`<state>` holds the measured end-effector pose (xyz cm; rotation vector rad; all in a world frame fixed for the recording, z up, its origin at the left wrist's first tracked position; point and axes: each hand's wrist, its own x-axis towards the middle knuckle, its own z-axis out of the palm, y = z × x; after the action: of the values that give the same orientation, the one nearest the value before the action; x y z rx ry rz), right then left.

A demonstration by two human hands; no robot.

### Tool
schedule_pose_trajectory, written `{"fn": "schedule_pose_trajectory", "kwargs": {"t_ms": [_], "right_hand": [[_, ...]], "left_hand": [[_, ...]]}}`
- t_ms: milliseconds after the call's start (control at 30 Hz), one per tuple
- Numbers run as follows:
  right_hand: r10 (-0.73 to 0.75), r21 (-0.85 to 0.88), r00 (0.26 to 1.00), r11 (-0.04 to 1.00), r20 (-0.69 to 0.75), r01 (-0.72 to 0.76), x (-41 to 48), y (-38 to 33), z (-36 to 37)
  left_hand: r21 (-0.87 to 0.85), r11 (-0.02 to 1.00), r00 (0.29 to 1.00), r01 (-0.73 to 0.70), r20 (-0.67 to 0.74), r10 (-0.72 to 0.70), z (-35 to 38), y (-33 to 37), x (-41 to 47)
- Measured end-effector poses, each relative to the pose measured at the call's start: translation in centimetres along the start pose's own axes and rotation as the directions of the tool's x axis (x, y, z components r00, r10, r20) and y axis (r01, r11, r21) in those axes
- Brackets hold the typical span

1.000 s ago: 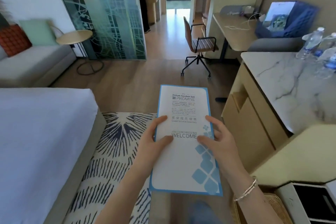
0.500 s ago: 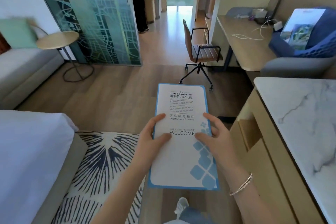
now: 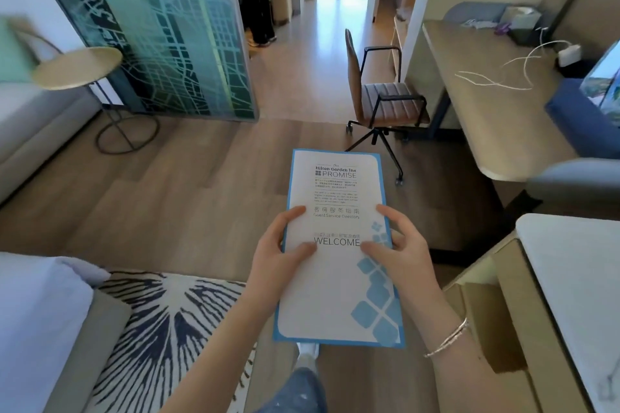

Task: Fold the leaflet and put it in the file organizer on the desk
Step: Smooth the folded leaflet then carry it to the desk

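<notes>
Blue-bordered and white, the one leaflet was held flat and upright in the lower centre of the view, above the wooden floor. Two hands gripped it at mid-height. The left hand clasped the edge at nine o'clock, thumb lying across the face just under the word WELCOME, fingers curled loosely behind. The right hand clasped the edge at three o'clock the same way, its thumb pointing inward toward the other thumb, the two tips apart; a thin bracelet circled that wrist. At two o'clock from the leaflet stood the wooden surface with one white cable on it, and at its far right the blue file organizer, partly cut off. One brown chair stood at twelve o'clock.
</notes>
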<state>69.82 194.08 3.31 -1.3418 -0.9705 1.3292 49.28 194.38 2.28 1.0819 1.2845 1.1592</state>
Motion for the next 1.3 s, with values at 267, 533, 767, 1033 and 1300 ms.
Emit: {"fn": "schedule_pose_trajectory", "kwargs": {"t_ms": [267, 533, 767, 1033, 1300], "right_hand": [[-0.04, 0.016, 0.998, 0.999, -0.039, 0.041, 20.5, -5.1, 1.6], [-0.062, 0.039, 0.996, 0.997, -0.057, 0.065, 36.6, -11.0, 1.9], [-0.028, 0.032, 0.995, 0.999, -0.096, 0.031, 49.7, -12.5, 0.7], [-0.016, 0.03, 0.996, 0.999, -0.084, 0.018, 65.7, -16.8, -2.6], [-0.019, 0.061, 0.984, 0.998, -0.179, 0.031, 74.8, -19.9, -4.8]], "left_hand": [[-0.035, 0.998, 0.997, -0.052, 0.057, 0.054, 1.8, 3.3, 22.1], [-0.057, 0.997, 0.993, -0.053, 0.106, 0.059, 4.3, 7.5, 39.3], [-0.035, 0.999, 0.996, -0.025, 0.088, 0.028, 7.7, 7.1, 52.6], [-0.052, 0.998, 0.993, -0.045, 0.105, 0.05, 13.3, 9.8, 68.3], [-0.058, 0.998, 0.984, -0.009, 0.179, 0.019, 17.5, 12.2, 79.3]]}}
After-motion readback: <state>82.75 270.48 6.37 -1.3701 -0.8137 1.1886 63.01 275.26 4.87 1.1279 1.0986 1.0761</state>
